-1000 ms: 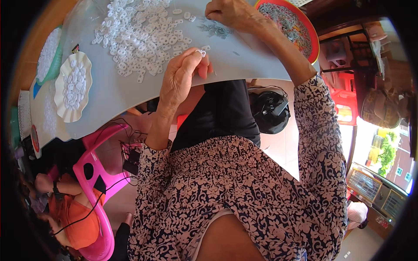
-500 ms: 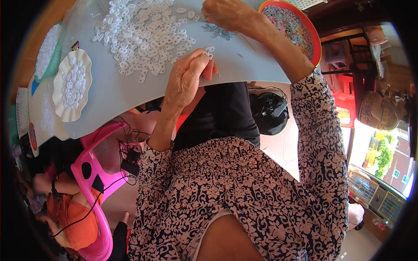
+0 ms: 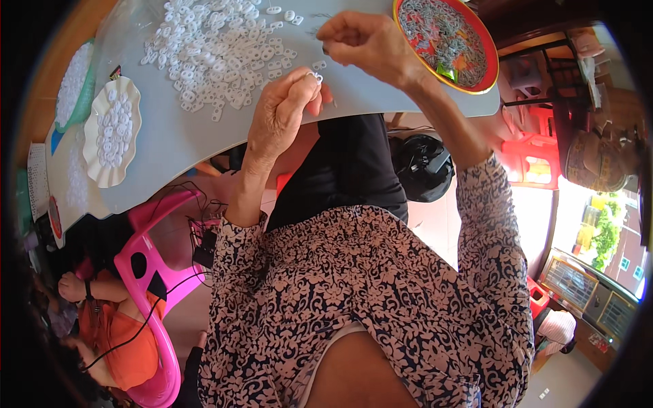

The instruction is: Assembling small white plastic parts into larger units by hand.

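Observation:
My left hand (image 3: 277, 117) is closed near the table's front edge, with a small white plastic piece (image 3: 317, 77) pinched at the thumb and fingertip. Just right of it, my right hand (image 3: 371, 46) hovers over the table, thumb and fingers drawn into a pinch; whatever they hold is too small to make out. A loose heap of white plastic pieces (image 3: 212, 51), many with two holes, spreads to the left of my hands. Beside my right forearm stands a red bowl (image 3: 491, 51) of grey metal bits. A few thin grey bits (image 3: 318, 26) lie beyond my right hand.
A scalloped cream dish (image 3: 95, 170) and a green basket (image 3: 87, 92) hold more white pieces at the left. Below the table are a pink plastic chair (image 3: 169, 340), dark cables and a black bag (image 3: 420, 166). Another person in orange (image 3: 126, 333) sits at the lower left.
My right hand has come back from the small pile of grey bits, closer to my left hand. The left hand still pinches the white piece. The view has shifted slightly.

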Demonstrator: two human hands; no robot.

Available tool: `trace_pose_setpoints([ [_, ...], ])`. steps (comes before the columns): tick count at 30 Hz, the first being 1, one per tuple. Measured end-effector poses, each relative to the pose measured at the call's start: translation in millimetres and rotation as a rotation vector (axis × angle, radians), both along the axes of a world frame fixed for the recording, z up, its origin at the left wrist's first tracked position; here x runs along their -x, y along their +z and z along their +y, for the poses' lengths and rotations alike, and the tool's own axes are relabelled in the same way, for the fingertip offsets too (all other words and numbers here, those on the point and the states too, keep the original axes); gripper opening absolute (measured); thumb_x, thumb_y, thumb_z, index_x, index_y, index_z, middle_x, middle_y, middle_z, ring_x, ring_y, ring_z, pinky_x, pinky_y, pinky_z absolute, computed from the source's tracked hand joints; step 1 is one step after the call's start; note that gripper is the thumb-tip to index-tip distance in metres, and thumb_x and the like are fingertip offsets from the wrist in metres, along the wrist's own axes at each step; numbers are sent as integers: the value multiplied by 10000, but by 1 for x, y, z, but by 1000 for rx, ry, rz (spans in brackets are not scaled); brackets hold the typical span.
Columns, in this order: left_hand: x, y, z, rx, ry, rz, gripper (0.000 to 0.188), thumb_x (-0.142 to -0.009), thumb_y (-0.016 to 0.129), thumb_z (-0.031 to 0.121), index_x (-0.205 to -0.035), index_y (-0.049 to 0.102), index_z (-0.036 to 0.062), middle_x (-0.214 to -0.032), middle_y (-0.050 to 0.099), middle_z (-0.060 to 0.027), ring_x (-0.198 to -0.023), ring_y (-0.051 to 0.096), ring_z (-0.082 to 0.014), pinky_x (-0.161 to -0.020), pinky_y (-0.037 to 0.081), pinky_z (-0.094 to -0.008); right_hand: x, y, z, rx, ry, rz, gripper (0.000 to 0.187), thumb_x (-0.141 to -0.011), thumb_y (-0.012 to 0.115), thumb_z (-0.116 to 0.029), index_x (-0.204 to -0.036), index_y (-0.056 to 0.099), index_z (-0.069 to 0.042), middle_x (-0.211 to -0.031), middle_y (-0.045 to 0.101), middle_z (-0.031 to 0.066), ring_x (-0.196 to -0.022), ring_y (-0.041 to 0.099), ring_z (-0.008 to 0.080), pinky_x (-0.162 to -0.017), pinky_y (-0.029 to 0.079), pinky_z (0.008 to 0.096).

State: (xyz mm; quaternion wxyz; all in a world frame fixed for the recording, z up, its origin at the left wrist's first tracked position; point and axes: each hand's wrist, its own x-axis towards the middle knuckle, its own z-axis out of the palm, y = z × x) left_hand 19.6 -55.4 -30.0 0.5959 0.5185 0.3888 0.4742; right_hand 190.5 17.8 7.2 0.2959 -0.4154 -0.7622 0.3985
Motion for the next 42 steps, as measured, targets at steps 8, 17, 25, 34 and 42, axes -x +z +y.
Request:
trace_pose_setpoints([
  [8, -1, 5, 4, -94, -36, 137, 314, -893, 437, 232, -684, 495, 4, -605, 484, -22, -606, 468, -103, -585, 394, -248, -11, -28, -34, 342, 93, 579, 84, -860, 617, -80, -886, 622, 0, -749, 630, 41, -653, 579, 91, -614, 481, 229],
  [17, 1, 14, 8, -94, -126, 224, 326, -897, 428, 256, -716, 499, -5, -591, 457, -21, -622, 487, -116, -602, 412, -263, -7, -27, -34, 314, 143, 669, 91, -887, 569, -49, -958, 549, 6, -783, 609, 74, -650, 614, 160, -622, 511, 275],
  [25, 4, 18, 10, -86, -153, 255, 345, -896, 436, 272, -704, 490, -9, -581, 457, -24, -634, 505, -130, -631, 425, -265, -7, -26, -37, 356, 106, 689, 128, -877, 590, -47, -997, 548, -38, -900, 597, 16, -742, 568, 75, -700, 484, 213],
  [34, 3, 18, 11, -129, -145, 247, 338, -898, 437, 263, -698, 483, -6, -554, 454, -28, -597, 491, -131, -613, 424, -274, -7, -28, -36, 359, 92, 718, 156, -874, 599, -58, -1024, 556, -54, -895, 615, 12, -752, 570, 69, -711, 480, 205],
  [42, 4, 13, 14, -166, -167, 326, 361, -917, 445, 292, -713, 506, 0, -534, 443, -25, -543, 441, -115, -541, 379, -267, -6, -27, -39, 231, 100, 738, 112, -879, 572, -20, -981, 530, 2, -801, 611, 63, -706, 623, 150, -628, 539, 284],
])
